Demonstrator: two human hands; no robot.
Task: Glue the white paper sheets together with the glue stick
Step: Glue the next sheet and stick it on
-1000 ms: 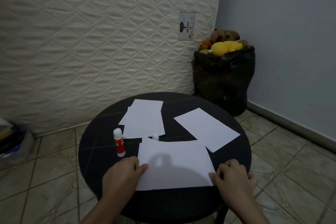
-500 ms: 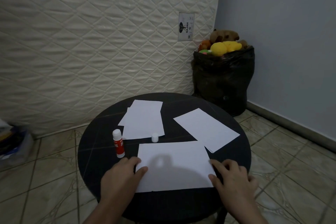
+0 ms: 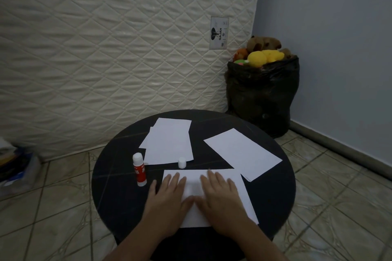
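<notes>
A flat white rectangular paper sheet (image 3: 222,186) lies at the 6 o'clock edge of the round black table (image 3: 110,186). The left hand (image 3: 167,199) and right hand (image 3: 220,199) press on it, palms down, fingers spread, gripping nothing. Half a second ago they held its near corners. The red-and-white glue stick (image 3: 139,169) stands upright at 9 o'clock, its small white cap (image 3: 182,162) beside it. Tiled floor (image 3: 53,197); quilted cream mattress (image 3: 106,48) at 12 o'clock.

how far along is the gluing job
Done: glue stick stands aside, its cap off on the table. In hand: left hand and right hand press flat on the near sheet. Left: far stack and right sheet lie untouched.
</notes>
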